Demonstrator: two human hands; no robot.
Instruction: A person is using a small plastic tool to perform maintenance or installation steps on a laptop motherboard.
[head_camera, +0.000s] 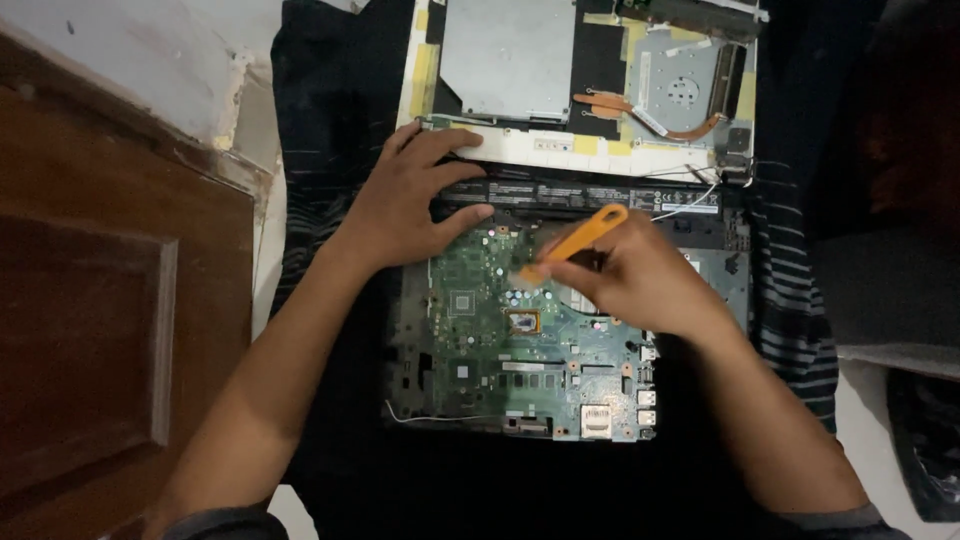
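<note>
A green laptop motherboard (480, 340) lies in its black base shell on a dark cloth. My right hand (640, 280) holds an orange-handled brush (585, 235), its pale bristle end down on the board near the top middle. My left hand (405, 200) rests flat with spread fingers on the shell's upper left edge, thumb touching the board's corner. A long black battery strip (600, 192) runs along the shell's far edge.
Beyond the shell lies a white laptop cover (520, 145) with a silver optical drive (510, 55) and a copper heat pipe (650, 115). A brown wooden door (100, 330) stands at left. A dark striped cloth (790, 290) covers the floor; a dark object sits at far right.
</note>
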